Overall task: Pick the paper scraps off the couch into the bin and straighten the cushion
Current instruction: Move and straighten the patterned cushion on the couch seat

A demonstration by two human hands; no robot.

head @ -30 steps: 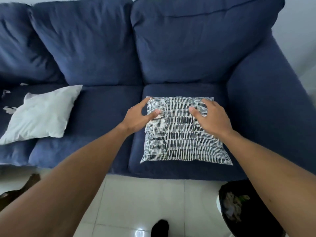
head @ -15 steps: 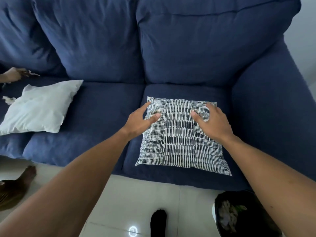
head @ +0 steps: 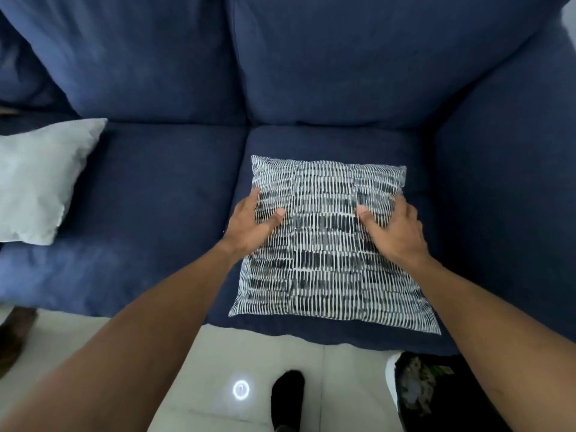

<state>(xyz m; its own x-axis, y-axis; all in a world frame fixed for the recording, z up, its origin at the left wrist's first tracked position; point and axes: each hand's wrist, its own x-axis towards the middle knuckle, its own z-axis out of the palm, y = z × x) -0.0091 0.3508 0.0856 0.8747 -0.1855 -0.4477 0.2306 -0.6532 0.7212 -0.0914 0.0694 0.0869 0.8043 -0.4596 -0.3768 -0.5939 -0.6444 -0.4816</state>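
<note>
A black-and-white patterned cushion (head: 330,244) lies flat on the right seat of the blue couch (head: 162,188). My left hand (head: 252,222) grips the cushion's left edge, thumb on top. My right hand (head: 396,229) grips its right side, thumb pressed on the fabric. A bin with a black liner (head: 442,397) stands on the floor at the bottom right, with paper scraps inside (head: 414,385). No paper scraps show on the couch seats in view.
A plain white cushion (head: 37,182) lies on the left seat. The couch's right armrest (head: 511,198) rises just beyond the patterned cushion. White floor tiles (head: 249,353) run along the couch front, with my dark-socked foot (head: 286,397) on them. A brown shape (head: 15,335) sits at the left edge.
The view has moved closer and to the right, so the far-left seat and another person's hand there left the frame. Both hands slid a little down the cushion's sides.
</note>
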